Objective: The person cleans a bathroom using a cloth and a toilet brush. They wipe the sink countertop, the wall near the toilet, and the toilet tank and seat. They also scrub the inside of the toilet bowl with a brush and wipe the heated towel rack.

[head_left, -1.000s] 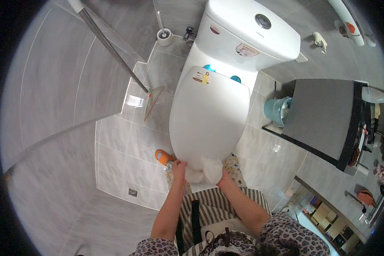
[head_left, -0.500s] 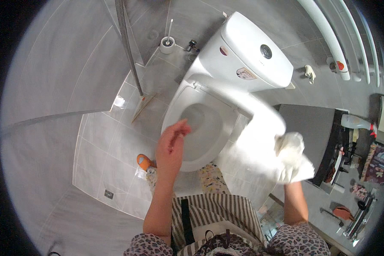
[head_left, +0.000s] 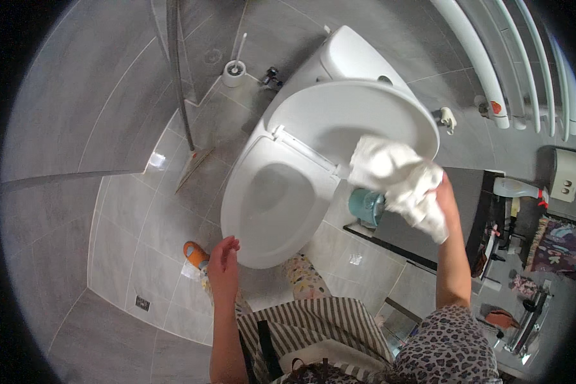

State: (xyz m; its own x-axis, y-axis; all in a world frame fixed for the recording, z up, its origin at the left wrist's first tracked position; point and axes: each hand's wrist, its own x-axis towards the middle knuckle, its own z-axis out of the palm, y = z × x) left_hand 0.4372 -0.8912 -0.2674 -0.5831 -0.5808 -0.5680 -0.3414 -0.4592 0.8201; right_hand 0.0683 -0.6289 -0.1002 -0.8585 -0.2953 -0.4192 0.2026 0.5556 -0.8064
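My right hand [head_left: 443, 191] grips a crumpled white cloth [head_left: 390, 169], held in front of the raised toilet lid [head_left: 365, 105]. Most of the fingers are behind the cloth's folds. The lid leans back toward the white cistern [head_left: 358, 54]. Below its hinge lies the toilet bowl [head_left: 253, 221], uncovered. My left hand [head_left: 224, 256] hovers by the bowl's near left rim, empty, with loosely bent fingers apart; whether it touches the rim I cannot tell.
A teal bin [head_left: 366, 206] stands right of the bowl, beside a dark grey cabinet panel [head_left: 416, 224]. A toilet brush holder [head_left: 234, 73] and a long-handled floor squeegee [head_left: 192, 163] are at the left. White pipes [head_left: 473, 61] and a spray bottle [head_left: 518, 188] are at the right.
The lid, blurred and lower to the right before, now stands up against the cistern. My right hand with the cloth has moved up; my left hand has drawn back down and left from over the bowl.
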